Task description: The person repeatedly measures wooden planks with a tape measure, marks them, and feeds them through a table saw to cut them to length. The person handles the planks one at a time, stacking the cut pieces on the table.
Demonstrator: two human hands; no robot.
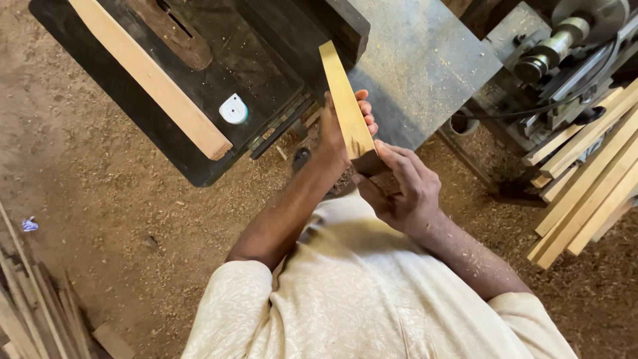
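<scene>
Hands hold one short wooden strip (345, 100) above the sawdust-covered floor (100, 186), in front of the near edge of the dark saw table (219, 73). To do this well, as I judge it, the strip should stay steady along its length with both grips firm, so its long face can be sighted cleanly; fingertips should stay off the end grain and clear of the table's blade slot.

Nearest, the right hand (405, 189) comes in from the lower right, wrist bent inward, fingers curled together and clamped around the strip's near end, thumb on top. Just beyond it, the left hand (342, 129) reaches up from a forearm that rises along the cream shirt (359, 292); its fingers wrap together behind the strip's middle, their tips showing past its right edge. The strip tilts up and away, its far end over the table's near edge.

Farther off, a longer wooden plank (149, 73) lies diagonally on the table, one end overhanging its near edge. Stacked wooden slats (591, 179) lean at the right.
</scene>
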